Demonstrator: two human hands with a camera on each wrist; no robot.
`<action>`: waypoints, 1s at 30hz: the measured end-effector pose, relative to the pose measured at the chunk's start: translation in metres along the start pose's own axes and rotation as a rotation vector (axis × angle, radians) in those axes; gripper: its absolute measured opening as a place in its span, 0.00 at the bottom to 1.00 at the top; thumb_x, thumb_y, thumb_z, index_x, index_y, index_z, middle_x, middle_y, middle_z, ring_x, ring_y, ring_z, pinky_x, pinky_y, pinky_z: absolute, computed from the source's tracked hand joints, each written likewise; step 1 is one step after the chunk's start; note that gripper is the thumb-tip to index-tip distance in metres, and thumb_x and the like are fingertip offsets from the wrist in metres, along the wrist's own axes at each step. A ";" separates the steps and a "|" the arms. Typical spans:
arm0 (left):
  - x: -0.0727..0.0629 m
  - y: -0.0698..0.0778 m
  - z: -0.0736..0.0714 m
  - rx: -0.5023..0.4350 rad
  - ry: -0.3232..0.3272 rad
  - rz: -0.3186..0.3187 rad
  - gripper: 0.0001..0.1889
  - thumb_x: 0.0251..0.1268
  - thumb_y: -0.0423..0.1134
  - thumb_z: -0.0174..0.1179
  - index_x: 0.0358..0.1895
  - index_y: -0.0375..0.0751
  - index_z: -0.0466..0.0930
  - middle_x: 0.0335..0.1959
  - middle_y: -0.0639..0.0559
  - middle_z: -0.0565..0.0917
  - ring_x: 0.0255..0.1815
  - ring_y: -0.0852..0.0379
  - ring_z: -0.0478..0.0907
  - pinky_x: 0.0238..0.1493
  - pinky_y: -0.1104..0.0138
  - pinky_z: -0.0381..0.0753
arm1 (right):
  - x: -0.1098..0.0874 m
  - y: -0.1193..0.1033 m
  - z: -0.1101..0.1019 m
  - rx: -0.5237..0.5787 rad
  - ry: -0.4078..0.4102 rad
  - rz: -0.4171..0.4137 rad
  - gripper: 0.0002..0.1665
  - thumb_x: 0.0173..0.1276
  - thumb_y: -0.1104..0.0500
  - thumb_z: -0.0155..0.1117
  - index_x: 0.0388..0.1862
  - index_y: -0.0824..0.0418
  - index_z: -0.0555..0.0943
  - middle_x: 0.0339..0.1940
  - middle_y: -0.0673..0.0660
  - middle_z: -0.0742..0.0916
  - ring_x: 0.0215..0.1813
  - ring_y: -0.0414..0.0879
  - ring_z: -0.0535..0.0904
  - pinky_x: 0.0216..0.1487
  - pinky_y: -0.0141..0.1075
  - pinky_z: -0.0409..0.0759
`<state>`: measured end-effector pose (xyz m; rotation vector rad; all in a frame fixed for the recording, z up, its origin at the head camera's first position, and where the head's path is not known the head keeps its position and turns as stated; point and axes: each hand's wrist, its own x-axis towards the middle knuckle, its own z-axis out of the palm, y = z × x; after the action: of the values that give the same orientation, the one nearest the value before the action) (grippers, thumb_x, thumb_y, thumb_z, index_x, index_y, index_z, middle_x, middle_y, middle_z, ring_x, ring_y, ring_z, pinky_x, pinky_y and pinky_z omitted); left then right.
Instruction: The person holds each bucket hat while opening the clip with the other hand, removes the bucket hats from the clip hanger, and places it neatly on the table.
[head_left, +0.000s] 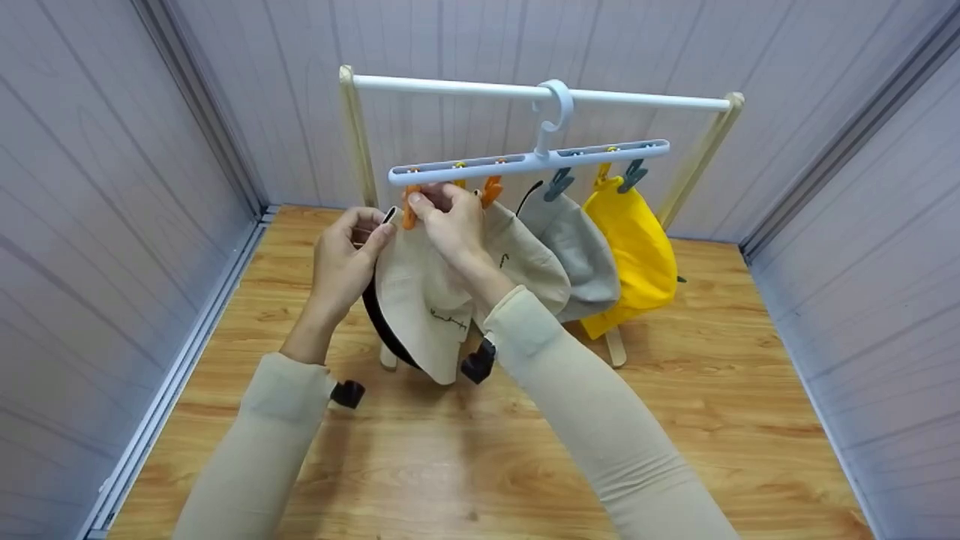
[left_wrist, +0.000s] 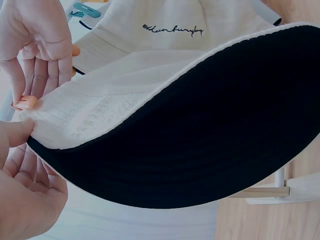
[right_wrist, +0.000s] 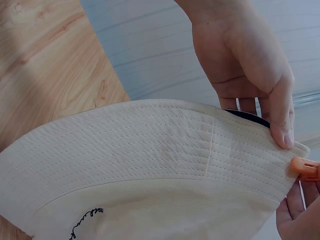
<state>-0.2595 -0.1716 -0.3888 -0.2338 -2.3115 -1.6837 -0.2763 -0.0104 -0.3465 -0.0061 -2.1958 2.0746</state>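
A cream bucket hat (head_left: 409,277) with dark script and a black underside hangs at the hanger's left end. My left hand (head_left: 341,259) pinches its brim edge between thumb and fingers, as the right wrist view shows up close. Just beside that, my right hand (head_left: 456,225) pinches the orange clip (head_left: 409,210), whose jaws sit over the brim's corner in the left wrist view. The clip hangs from the pale blue hanger (head_left: 480,166). Part of the hat is hidden behind my right hand and wrist.
To the right on the same hanger hang another cream hat (head_left: 536,262), a grey hat (head_left: 581,255) and a yellow hat (head_left: 634,251), held by clips. The hanger hooks over the white rod (head_left: 450,87) of a wooden-ended rack. Panel walls enclose the wood-patterned floor (head_left: 420,465).
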 end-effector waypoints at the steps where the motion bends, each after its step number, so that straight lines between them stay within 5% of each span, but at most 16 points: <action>1: 0.000 0.000 0.000 -0.001 0.000 0.002 0.10 0.77 0.39 0.67 0.48 0.35 0.84 0.42 0.44 0.87 0.40 0.56 0.79 0.42 0.71 0.79 | 0.000 0.000 0.000 0.002 -0.001 0.004 0.11 0.77 0.63 0.68 0.53 0.65 0.87 0.46 0.55 0.92 0.49 0.43 0.86 0.51 0.32 0.84; 30: -0.005 -0.013 -0.022 0.039 -0.026 0.006 0.12 0.78 0.41 0.66 0.50 0.35 0.83 0.44 0.47 0.85 0.44 0.54 0.80 0.42 0.69 0.80 | 0.003 0.001 -0.002 0.037 -0.040 -0.010 0.11 0.78 0.63 0.67 0.54 0.67 0.86 0.48 0.57 0.92 0.53 0.45 0.87 0.56 0.33 0.84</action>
<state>-0.2555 -0.1963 -0.3960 -0.2555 -2.3582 -1.6401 -0.2792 -0.0079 -0.3475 0.0501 -2.1743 2.1282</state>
